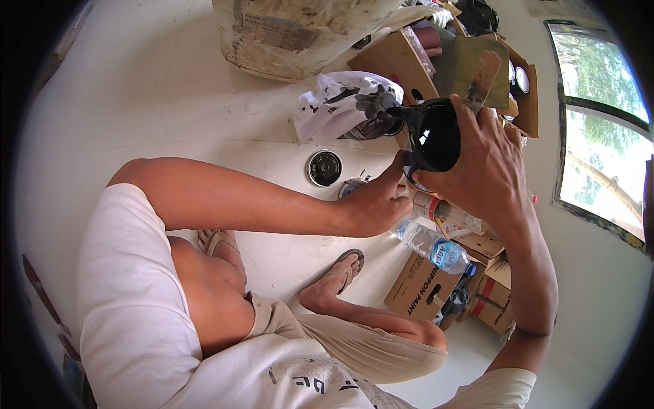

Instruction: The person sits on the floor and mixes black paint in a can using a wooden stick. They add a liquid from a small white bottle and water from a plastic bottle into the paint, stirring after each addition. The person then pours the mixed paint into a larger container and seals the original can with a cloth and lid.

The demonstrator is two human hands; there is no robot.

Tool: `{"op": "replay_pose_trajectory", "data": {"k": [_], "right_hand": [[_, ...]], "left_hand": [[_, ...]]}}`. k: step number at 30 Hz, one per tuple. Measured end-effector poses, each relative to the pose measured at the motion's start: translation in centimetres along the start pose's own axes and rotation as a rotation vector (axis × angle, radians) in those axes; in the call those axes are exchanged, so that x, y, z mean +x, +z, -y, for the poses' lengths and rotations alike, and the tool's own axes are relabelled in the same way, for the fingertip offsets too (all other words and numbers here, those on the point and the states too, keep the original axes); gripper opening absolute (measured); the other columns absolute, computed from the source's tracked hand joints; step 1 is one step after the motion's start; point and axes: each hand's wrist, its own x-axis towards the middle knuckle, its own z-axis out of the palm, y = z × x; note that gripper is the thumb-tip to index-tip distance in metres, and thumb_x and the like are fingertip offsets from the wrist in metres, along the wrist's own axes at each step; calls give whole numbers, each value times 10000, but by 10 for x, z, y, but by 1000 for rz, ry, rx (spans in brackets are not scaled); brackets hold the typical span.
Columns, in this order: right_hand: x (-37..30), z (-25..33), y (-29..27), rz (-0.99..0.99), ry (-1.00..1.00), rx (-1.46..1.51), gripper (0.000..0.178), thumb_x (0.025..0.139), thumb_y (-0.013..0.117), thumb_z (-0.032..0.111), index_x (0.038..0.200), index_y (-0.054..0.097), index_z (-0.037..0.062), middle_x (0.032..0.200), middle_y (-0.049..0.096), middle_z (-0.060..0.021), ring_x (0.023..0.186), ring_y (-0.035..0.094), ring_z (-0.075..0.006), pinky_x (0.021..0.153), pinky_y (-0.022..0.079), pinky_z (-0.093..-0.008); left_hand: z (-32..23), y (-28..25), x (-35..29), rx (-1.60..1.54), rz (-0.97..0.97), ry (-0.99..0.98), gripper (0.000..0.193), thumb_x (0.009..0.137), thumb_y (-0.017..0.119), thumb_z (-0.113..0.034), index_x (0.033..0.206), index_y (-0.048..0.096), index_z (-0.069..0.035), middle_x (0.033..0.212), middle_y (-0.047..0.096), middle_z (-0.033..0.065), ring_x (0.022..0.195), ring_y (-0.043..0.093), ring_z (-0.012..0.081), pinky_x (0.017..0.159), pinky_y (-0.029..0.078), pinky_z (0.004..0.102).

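My right hand [487, 160] is closed around a round container of glossy black paint [439, 140], tilted so its inside shows. A dark projection sticks out from its upper left side; whether it is a spout or part of a tool, I cannot tell. Behind the right fingers rises a flat brownish stick or blade [485, 76]. My left hand [375, 204] has curled fingers, with a fingertip and thumb at the container's lower left rim. On the floor to the left lies a round black-stained lid [323, 168]. A small can [352, 186] stands partly hidden behind the left hand.
A paint-smeared white plastic bag [327, 109] and a big stained bucket [293, 41] stand ahead. Cardboard boxes [392, 61] with cans fill the far right. Nearer lie a water bottle [436, 247], another clear bottle [463, 217] and a carton [419, 286]. A window [599, 136] is at right.
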Motion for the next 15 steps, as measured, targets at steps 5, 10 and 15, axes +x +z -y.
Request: {"op": "replay_pose_trajectory", "data": {"k": [5,10,15], "right_hand": [[0,1,-2,-15,0,-11,1033,610,900,430,1476,533,2,1177,640,-213,1138,653,-361,1057,427,-466],[0,-3,-3,4,-1,-10,1088,596,921,460,1503,515,19,1179,627,-189,1120,643,-338,1056,428,-447],[-1,-2,-8,23,14,-38,1081,597,919,458,1499,518,17,1178,636,-183,1110,655,-333,1058,424,-442]], "left_hand": [[1,1,-1,28,-10,26,952,997,455,-99,1657,-226,-176,1701,196,269,1479,451,420,1166,446,445],[-1,2,-1,15,-6,61,958,995,450,-75,1657,-233,-189,1694,214,283,1484,441,434,1146,458,450],[-5,2,-2,16,10,68,958,994,459,-62,1661,-218,-180,1677,261,289,1475,455,434,1133,465,451]]}}
